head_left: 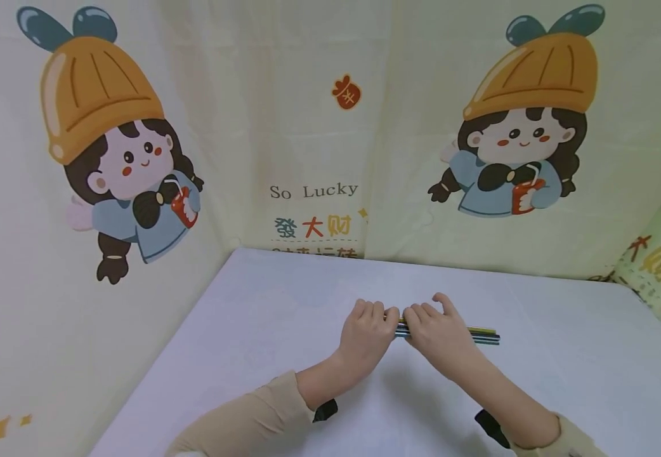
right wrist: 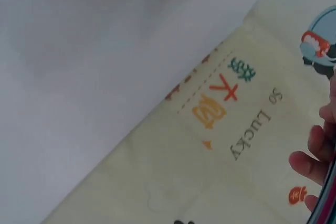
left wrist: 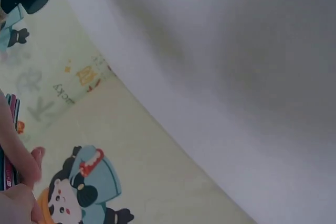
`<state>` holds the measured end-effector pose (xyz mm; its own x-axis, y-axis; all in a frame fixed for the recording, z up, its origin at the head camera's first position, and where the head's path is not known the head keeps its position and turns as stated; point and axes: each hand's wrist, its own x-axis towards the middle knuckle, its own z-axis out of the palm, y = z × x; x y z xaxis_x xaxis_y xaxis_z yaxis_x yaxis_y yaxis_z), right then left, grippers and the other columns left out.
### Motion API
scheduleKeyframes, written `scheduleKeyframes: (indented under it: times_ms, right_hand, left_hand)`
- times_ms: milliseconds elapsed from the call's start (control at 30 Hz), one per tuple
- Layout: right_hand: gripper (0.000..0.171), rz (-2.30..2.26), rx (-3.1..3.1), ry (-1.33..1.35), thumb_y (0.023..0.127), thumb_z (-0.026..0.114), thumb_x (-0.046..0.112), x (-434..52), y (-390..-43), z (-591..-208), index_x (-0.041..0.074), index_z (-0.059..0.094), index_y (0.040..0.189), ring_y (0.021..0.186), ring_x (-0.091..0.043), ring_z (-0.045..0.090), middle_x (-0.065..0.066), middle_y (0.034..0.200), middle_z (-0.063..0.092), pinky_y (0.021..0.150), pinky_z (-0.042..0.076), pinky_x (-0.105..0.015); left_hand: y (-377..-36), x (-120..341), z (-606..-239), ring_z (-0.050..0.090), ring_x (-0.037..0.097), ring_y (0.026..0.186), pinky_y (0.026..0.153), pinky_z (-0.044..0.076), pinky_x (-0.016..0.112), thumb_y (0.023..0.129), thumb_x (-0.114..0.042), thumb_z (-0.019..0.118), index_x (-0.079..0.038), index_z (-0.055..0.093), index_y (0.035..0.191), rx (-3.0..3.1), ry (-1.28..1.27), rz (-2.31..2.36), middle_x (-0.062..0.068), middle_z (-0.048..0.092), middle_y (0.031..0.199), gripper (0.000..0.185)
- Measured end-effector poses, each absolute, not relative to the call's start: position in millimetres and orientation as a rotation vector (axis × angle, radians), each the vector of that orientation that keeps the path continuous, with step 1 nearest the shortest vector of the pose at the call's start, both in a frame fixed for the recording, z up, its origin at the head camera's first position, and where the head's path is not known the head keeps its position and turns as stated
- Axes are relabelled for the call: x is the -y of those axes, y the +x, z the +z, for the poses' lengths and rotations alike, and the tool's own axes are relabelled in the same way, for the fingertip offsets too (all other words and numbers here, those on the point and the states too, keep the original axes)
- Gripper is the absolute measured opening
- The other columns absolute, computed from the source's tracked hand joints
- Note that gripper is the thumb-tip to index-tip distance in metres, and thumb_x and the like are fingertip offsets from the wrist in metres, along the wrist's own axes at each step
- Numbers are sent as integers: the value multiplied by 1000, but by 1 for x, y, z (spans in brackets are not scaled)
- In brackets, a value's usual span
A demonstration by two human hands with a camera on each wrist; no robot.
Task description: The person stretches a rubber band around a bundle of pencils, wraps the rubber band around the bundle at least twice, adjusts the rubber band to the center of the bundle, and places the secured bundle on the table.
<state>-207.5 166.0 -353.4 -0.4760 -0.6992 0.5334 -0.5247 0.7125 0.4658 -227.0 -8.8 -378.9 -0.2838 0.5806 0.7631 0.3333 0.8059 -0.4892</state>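
Both hands hold a bundle of pencils (head_left: pixel 483 336) level above the white table, side by side with a small gap between them. My left hand (head_left: pixel 367 333) has its fingers curled round the left part of the bundle. Beside it my right hand (head_left: pixel 439 330) grips the bundle nearer its middle, one finger sticking up. Yellow, dark and teal pencils show past the right hand. In the left wrist view the pencils (left wrist: pixel 8 174) appear at the left edge, some pink. Dark and magenta pencils (right wrist: pixel 324 203) cross the lower right corner of the right wrist view.
A white-covered table (head_left: pixel 285 304) lies under the hands. Pale printed curtains (head_left: pixel 319 139) with cartoon figures stand behind it and along the left. Each wrist carries a black device (head_left: pixel 325 411), and beige sleeves (head_left: pixel 250 412) cover the forearms.
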Motion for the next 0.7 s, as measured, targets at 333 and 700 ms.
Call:
scheduleKeyframes:
  times_ms: [333,700]
  right_hand:
    - [30,-224,2220,946,65,76,18,-182,-209,-345,6,55,83,66,-17,57,-2,74,58,76,43,-40]
    - [19,-318,2107,998,85,55,19,-175,-216,-357,2,48,79,60,-17,54,-5,69,53,69,43,-34]
  left_hand:
    - [-231,27,-380,47,11,55,62,34,25,67,-28,78,-15,50,67,1973,-653,285,-1,47,54,31]
    - [-226,18,-380,48,11,55,64,36,25,72,-22,74,-15,51,68,2004,-628,320,-2,50,55,25]
